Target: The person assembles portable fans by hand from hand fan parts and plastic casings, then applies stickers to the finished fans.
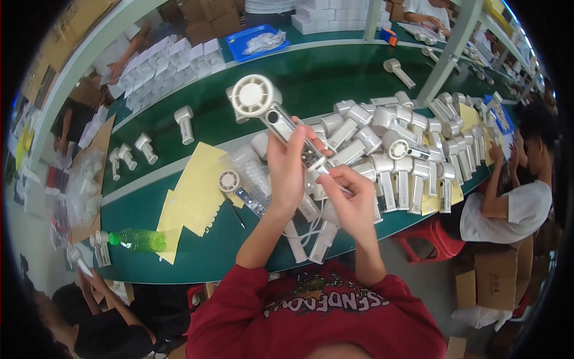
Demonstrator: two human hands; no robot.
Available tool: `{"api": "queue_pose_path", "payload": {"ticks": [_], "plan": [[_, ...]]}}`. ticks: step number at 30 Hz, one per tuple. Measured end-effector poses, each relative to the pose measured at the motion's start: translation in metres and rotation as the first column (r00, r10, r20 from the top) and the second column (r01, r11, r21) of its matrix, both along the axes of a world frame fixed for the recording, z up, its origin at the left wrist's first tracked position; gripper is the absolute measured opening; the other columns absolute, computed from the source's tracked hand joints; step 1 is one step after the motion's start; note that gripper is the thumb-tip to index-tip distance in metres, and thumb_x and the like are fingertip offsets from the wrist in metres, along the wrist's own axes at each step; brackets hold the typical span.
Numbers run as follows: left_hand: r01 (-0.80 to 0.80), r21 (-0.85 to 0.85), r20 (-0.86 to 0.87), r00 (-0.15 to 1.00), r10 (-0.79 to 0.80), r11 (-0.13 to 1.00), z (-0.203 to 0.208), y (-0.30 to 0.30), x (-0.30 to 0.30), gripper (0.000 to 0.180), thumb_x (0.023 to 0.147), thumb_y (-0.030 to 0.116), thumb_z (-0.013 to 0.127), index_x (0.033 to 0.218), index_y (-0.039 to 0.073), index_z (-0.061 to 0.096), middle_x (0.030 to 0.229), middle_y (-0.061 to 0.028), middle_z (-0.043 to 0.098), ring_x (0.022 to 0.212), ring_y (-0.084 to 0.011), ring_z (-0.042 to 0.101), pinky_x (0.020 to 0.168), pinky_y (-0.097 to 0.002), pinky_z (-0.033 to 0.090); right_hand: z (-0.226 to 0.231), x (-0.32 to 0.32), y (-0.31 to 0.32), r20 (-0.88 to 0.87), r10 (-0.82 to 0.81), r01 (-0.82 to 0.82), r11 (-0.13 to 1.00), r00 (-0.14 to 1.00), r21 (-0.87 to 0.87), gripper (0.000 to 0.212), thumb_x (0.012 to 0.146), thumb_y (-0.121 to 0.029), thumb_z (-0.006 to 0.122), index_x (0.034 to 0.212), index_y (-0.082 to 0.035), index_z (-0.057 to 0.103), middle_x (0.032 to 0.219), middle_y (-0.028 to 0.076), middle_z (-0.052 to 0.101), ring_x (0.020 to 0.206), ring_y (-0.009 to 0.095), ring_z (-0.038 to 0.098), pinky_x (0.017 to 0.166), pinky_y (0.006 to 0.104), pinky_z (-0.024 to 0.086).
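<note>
My left hand [286,170] is wrapped round the handle of a white handheld fan [252,96], raised above the table with its round grille toward the upper left. Part of the handle's inside, with electronics, shows between my fingers. My right hand [354,200] pinches the plug end of a white cable [313,230] at the handle's lower end; whether the plug sits fully in is too small to tell. The cable loops down over fans lying below. Beside my left wrist another fan [229,180] lies with its handle opened, circuit board showing.
Many white fans [388,128] are heaped to the right. Yellow sheets [200,185], a pen [236,214] and a green bottle [140,240] lie left. Beyond runs a green conveyor belt [215,113] with scattered fans. A co-worker [508,197] sits at right, another [107,317] at lower left.
</note>
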State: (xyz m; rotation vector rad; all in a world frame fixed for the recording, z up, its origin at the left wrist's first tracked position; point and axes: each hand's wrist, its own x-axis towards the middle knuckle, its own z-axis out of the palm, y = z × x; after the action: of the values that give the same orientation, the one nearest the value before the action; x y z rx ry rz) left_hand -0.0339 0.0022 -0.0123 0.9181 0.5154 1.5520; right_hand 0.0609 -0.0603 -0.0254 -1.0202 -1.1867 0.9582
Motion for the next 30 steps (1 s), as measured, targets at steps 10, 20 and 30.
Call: {"api": "queue_pose_path", "payload": {"ticks": [10,20,30], "plan": [[-0.06,0.116,-0.103,0.992,0.072,0.991,-0.003,0.014,-0.007,0.029,0.083,0.004,0.054,0.1,0.004,0.032,0.077,-0.0054,0.05,0.063,-0.0086,0.053,0.052,-0.022,0.045,-0.018,-0.018,0.013,-0.167,0.013,-0.018,1.0,0.986,-0.024,0.017,0.089,-0.014,0.049,0.084,0.001,0.056,0.056,-0.006,0.046,0.049,-0.002,0.033,0.043,0.0163,0.02],[0.092,0.057,-0.237,0.968,-0.076,0.994,0.002,0.01,-0.017,0.037,0.079,0.006,0.059,0.106,0.003,0.033,0.086,-0.0059,0.051,0.075,-0.0105,0.056,0.063,-0.0223,0.046,-0.025,-0.015,0.016,-0.163,0.143,-0.148,0.989,0.976,-0.017,0.014,0.087,-0.012,0.049,0.086,0.001,0.051,0.06,0.0,0.05,0.049,0.002,0.041,0.043,0.0164,0.032],[0.543,0.336,-0.763,0.636,-0.115,0.77,0.001,0.037,-0.097,0.053,0.079,0.028,0.057,0.121,0.0,0.042,0.123,-0.0146,0.045,0.111,-0.0265,0.046,0.093,-0.0362,0.035,-0.024,-0.008,0.016,-0.173,0.332,-0.337,0.941,0.927,-0.001,0.052,0.082,-0.018,0.053,0.122,0.001,0.025,0.083,0.012,0.057,0.06,0.007,0.051,0.051,0.016,0.039]]}}
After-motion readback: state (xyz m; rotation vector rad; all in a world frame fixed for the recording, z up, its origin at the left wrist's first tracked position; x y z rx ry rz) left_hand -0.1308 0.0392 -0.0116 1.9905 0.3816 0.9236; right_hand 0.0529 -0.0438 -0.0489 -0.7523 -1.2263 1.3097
